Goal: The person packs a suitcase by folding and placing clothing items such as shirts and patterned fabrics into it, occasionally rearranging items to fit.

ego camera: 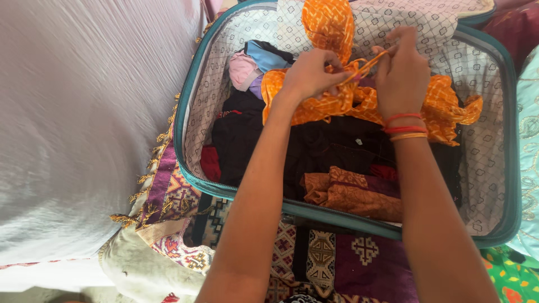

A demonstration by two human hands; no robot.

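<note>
An open teal-edged suitcase (191, 84) with a patterned pale lining lies in front of me, packed with clothes. An orange patterned cloth (443, 106) is spread over its far half. My left hand (307, 74) pinches the orange cloth near its middle. My right hand (400, 73), with red and gold bangles at the wrist, grips a thin orange strand of the same cloth just to the right. Under them lies a dark garment (331, 148), with a folded brown patterned cloth (353, 193) near the front wall. Pink and blue clothes (250, 64) sit at the far left corner.
A white sheet (78, 123) covers the surface to the left. A purple patterned cloth with gold tassels (168, 193) lies under the suitcase's front left. A green printed fabric (514, 278) shows at the bottom right, and pale embroidered fabric (529, 123) at the right edge.
</note>
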